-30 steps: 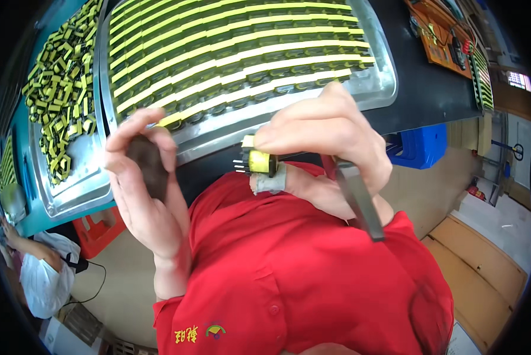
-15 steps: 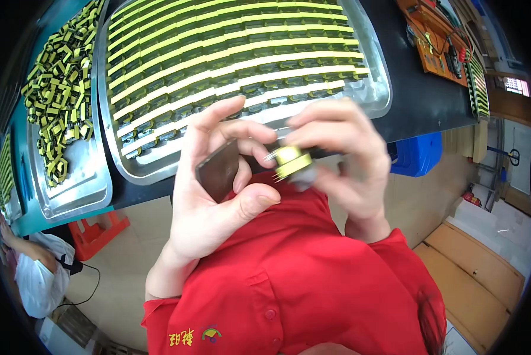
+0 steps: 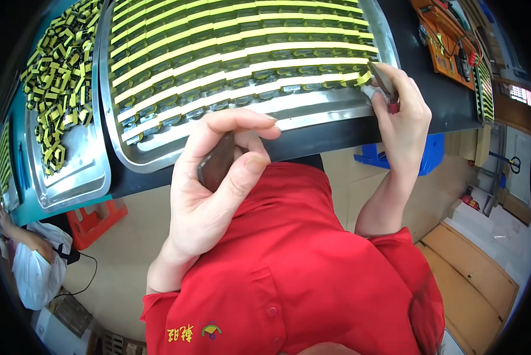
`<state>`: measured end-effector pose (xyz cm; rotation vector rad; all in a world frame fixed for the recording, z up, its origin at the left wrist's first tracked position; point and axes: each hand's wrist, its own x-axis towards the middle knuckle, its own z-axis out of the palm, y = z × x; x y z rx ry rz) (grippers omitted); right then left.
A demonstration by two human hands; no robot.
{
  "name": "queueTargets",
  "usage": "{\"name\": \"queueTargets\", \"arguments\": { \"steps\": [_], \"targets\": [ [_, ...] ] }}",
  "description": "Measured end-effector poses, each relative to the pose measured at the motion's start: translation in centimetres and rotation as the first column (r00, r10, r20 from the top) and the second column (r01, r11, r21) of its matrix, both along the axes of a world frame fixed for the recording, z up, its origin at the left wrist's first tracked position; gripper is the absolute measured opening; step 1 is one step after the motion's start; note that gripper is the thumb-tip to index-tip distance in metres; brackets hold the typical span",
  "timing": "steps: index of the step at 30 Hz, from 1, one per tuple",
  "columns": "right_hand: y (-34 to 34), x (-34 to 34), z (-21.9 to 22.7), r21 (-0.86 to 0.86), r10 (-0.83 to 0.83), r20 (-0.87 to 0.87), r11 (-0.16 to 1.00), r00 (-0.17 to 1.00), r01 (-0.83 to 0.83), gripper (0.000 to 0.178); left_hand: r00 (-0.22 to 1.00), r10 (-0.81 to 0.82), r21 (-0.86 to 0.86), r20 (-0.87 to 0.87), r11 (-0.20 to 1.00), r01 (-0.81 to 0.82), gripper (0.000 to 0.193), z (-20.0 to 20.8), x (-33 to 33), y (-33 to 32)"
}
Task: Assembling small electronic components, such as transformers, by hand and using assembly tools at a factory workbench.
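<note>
My left hand (image 3: 209, 195) is raised in front of the red shirt, fingers curled round a flat dark brown piece (image 3: 217, 163) against the palm. Its thumb and fingertips point to the right with a gap between them. My right hand (image 3: 404, 109) reaches to the right side of a large metal tray (image 3: 330, 113). Its fingertips, one with a whitish cover, pinch a small yellow-taped transformer (image 3: 365, 78) at the end of the nearest row. A dark, narrow tool (image 3: 383, 80) with a red part also sits in that hand. Rows of yellow-taped transformers (image 3: 218, 81) fill the tray.
A second metal tray (image 3: 79, 177) at left holds a loose heap of similar parts. An orange toolbox (image 3: 446, 56) sits at far right. Below the table edge are a blue bin (image 3: 428, 155) and a red stool (image 3: 97, 223). Another person's arm (image 3: 26, 236) shows at far left.
My right hand has moved from beside my left hand to the tray's right side, carrying the transformer. My left hand has stayed near its place, its fingertips drawn closer to the thumb.
</note>
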<state>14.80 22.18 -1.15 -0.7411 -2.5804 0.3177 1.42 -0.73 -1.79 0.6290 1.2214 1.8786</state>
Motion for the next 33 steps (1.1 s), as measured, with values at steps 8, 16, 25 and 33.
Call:
{"name": "queueTargets", "arguments": {
  "steps": [8, 16, 25, 33],
  "targets": [
    [0.2, 0.7, 0.0, -0.072, -0.039, 0.048, 0.997, 0.998, 0.042, 0.037, 0.997, -0.024, -0.058, -0.079, 0.998, 0.019, 0.029, 0.1, 0.1, -0.3],
    [0.6, 0.3, 0.0, -0.152, 0.049, 0.025, 0.987, 0.998, -0.045, 0.037, 0.995, 0.008, -0.04, -0.104, 0.999, -0.012, 0.023, -0.1, 0.3, -0.2],
    [1.5, 1.7, 0.4, -0.119, 0.017, 0.044, 0.993, 0.999, -0.012, 0.033, 0.995, 0.016, -0.032, -0.102, 0.999, -0.019, 0.021, -0.2, 0.9, 0.2],
    [0.8, 0.2, -0.2, -0.028, 0.097, 0.022, 0.995, 0.995, -0.097, 0.034, 0.987, 0.021, -0.06, -0.162, 0.998, -0.031, 0.021, 0.2, 0.3, -0.4]
  ]
}}
